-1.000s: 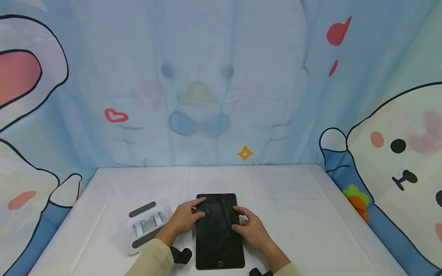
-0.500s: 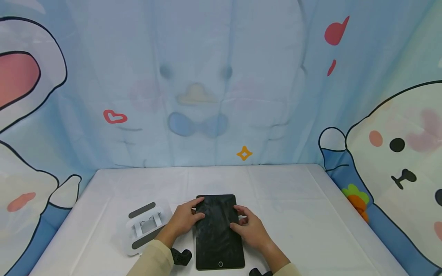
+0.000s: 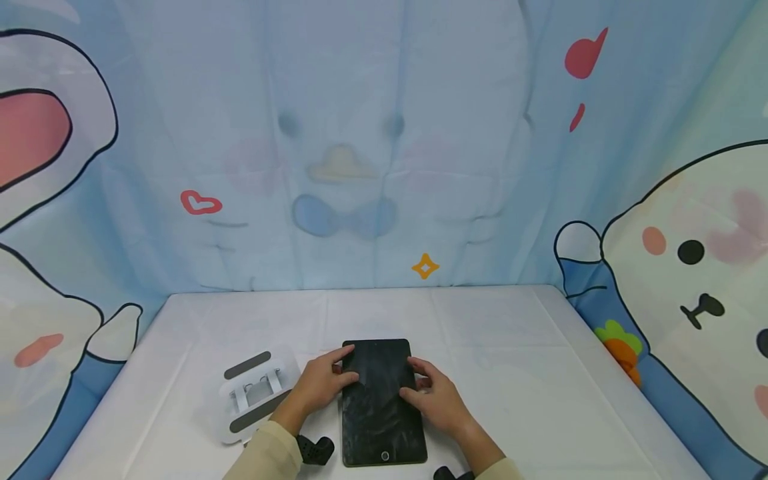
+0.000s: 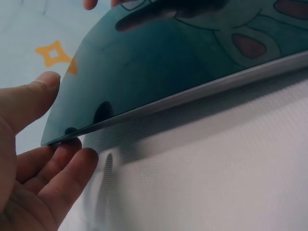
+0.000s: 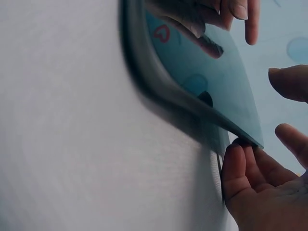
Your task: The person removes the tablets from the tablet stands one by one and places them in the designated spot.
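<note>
A black tablet [image 3: 384,407] with a round home button lies screen up between the hands in the head view, its long sides pointing away from the person. My left hand [image 3: 318,388] holds its left edge, thumb over the screen side and fingers beneath. On the opposite edge my right hand [image 3: 437,398] holds it, with fingertips [image 5: 235,161] under the rim and the thumb above. In the left wrist view, a strip of shadow runs on the cloth below the tablet's edge [image 4: 192,98]. The glossy screen [image 5: 226,72] mirrors the hands and backdrop.
Left of the tablet lies a white folding stand [image 3: 247,365] with dark grey pads, partly covered by the left forearm. A white cloth covers the table [image 3: 510,373]. Behind it hangs a blue cartoon-print curtain [image 3: 336,80]. Black wrist devices [image 3: 316,449] show at both sleeves.
The tablet's near end has shifted slightly away from the person and to the right. Both hands keep their hold at its two long sides; the stand has not moved.
</note>
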Demonstrator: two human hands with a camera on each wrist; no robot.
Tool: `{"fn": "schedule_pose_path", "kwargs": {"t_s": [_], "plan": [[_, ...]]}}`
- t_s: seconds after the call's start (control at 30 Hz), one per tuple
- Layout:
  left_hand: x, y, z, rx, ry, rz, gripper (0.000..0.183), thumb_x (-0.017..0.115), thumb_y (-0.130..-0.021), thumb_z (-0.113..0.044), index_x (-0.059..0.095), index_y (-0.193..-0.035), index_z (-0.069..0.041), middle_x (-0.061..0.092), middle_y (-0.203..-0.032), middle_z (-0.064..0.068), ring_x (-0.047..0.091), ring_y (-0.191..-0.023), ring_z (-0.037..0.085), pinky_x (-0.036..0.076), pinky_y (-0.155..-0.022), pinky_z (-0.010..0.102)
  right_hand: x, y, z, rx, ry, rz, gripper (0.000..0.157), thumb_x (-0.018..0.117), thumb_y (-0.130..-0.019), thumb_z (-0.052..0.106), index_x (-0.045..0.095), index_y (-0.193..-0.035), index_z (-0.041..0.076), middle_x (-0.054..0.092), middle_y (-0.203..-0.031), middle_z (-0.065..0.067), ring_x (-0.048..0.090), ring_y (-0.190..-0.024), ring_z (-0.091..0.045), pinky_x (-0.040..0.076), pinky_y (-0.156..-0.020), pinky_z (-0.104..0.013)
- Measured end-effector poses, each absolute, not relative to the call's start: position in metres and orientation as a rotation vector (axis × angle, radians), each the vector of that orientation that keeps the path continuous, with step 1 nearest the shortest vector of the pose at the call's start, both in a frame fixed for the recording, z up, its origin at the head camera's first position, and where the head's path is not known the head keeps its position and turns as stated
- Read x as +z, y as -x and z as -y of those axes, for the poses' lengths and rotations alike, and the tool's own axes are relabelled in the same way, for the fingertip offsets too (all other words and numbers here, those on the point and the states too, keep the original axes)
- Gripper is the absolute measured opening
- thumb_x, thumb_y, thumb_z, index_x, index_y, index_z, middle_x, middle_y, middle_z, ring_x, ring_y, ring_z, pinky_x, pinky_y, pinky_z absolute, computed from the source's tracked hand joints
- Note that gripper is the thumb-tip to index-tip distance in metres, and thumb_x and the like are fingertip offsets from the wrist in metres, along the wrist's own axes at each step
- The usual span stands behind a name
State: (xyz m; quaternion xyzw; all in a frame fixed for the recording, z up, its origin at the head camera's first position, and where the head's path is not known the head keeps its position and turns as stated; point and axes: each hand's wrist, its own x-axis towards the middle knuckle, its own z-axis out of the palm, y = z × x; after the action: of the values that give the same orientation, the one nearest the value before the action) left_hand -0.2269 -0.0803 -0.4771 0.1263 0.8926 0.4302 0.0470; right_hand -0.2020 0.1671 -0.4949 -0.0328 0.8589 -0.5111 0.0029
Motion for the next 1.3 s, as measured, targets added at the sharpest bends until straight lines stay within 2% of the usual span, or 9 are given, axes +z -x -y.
{"fn": "schedule_pose_path", "kwargs": {"t_s": [0.37,0.6,1.0,1.3], "plan": [[-0.480,0.227,0.080,1.316,-0.396,-2.718,0.061,0.074,-0.092,-0.027,0.052,-0.147,-0.010,0.061,-0.128,0.022,0.060,-0.115,0.037,0.047,-0.093,0.057,-0.492,0.200,-0.164,-1.494,0.121,-2.732,0.065,0.079,-0.085,0.022,0.054,-0.141,0.002,0.064,-0.120,-0.014,0.060,-0.101,-0.025,0.051,-0.082,-0.045],[-0.483,0.228,0.080,1.330,-0.373,-2.690,0.063,0.074,-0.092,-0.029,0.051,-0.148,-0.012,0.060,-0.131,0.024,0.058,-0.120,0.039,0.045,-0.096,0.058,-0.492,0.198,-0.162,-1.447,0.111,-2.755,0.068,0.080,-0.084,0.025,0.053,-0.142,0.003,0.063,-0.125,-0.018,0.060,-0.109,-0.032,0.051,-0.088,-0.052],[-0.487,0.227,0.080,1.350,-0.343,-2.691,0.062,0.075,-0.091,-0.030,0.053,-0.146,-0.012,0.062,-0.127,0.023,0.057,-0.121,0.039,0.044,-0.098,0.058,-0.494,0.197,-0.162,-1.449,0.115,-2.738,0.068,0.078,-0.086,0.026,0.051,-0.143,0.002,0.058,-0.134,-0.022,0.058,-0.117,-0.035,0.049,-0.093,-0.053],[-0.488,0.226,0.080,1.360,-0.319,-2.668,0.061,0.074,-0.092,-0.029,0.052,-0.147,-0.013,0.061,-0.130,0.023,0.057,-0.122,0.038,0.044,-0.098,0.059,-0.495,0.197,-0.162,-1.424,0.108,-2.738,0.069,0.078,-0.086,0.027,0.050,-0.145,0.003,0.055,-0.138,-0.021,0.056,-0.121,-0.037,0.048,-0.096,-0.053]]}}
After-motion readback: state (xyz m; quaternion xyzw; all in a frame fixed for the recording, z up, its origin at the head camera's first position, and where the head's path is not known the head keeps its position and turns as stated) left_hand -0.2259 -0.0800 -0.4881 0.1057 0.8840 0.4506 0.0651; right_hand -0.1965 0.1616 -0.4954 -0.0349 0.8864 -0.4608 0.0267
